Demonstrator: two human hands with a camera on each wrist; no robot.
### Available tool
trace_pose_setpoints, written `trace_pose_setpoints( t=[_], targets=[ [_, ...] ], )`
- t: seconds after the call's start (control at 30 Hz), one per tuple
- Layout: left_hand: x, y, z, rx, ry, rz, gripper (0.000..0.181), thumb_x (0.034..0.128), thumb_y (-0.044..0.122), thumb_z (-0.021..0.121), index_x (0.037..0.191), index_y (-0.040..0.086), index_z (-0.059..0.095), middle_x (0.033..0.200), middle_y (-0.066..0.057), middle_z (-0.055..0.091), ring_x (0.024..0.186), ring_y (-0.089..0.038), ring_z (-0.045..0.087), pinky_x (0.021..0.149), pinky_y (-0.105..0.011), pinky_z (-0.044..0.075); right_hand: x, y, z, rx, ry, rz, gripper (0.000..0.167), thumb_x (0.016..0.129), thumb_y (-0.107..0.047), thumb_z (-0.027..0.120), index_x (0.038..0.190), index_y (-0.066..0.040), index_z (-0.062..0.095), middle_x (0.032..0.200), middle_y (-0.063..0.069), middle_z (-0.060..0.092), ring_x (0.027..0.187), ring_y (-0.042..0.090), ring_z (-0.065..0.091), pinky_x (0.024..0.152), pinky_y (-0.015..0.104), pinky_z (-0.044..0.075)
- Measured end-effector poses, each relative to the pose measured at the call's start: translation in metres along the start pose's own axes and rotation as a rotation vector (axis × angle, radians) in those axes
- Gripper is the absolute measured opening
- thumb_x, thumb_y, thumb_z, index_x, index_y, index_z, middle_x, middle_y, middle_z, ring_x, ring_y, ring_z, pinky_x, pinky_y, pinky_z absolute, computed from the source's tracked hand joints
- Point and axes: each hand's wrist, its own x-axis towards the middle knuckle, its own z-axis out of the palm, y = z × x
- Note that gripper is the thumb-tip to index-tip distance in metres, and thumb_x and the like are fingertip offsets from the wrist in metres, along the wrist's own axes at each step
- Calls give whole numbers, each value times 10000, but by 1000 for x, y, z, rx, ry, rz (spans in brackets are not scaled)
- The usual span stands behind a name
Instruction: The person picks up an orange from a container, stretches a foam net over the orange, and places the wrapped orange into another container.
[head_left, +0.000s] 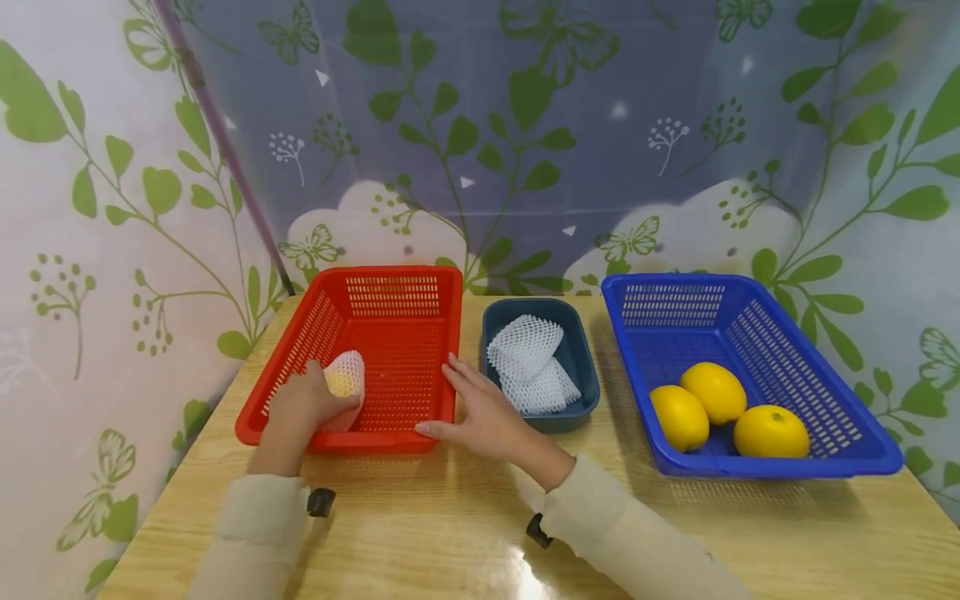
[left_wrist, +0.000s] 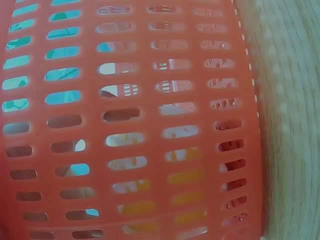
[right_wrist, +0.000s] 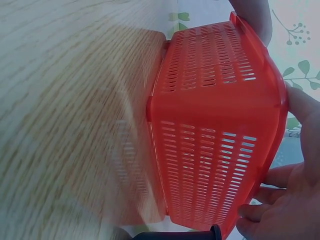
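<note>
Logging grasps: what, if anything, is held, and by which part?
The left grip holds the netted yellow fruit by its near left side; the right grip touches the red basket's rim.

I read no text, brand, number or sign in any of my three views. Red basket [head_left: 405,350]: no legible marking. Netted fruit [head_left: 347,379]: none I can make out through the mesh. Blue basket [head_left: 801,375], bare fruit [head_left: 714,393], tub [head_left: 551,422]: nothing readable. Backdrop [head_left: 562,167]: printed pattern, no readable words.
</note>
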Motion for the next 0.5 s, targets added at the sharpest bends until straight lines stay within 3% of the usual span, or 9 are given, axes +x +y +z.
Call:
trace_pose_setpoints(
  t=[0.3, 0.5],
  targets=[
    [-6, 3, -1, 29, 15, 34, 964, 839, 528, 667, 1478, -46, 227, 1306, -397, 455, 1117, -542, 496, 884, -638, 439, -1, -1, 2, 8, -3, 15, 935, 827, -591, 662, 1517, -72, 304, 1615, 30, 167, 1449, 308, 216, 1137, 537, 251],
    [-6, 4, -2, 31, 15, 63, 933, 841, 558, 648, 1480, -3, 262, 1347, -394, 411, 1164, -564, 449, 898, -674, 408, 1, -1, 1, 0, -3, 11, 938, 827, -597, 660, 1515, -66, 306, 1615, 28, 162, 1447, 317, 218, 1137, 538, 248]
  ],
)
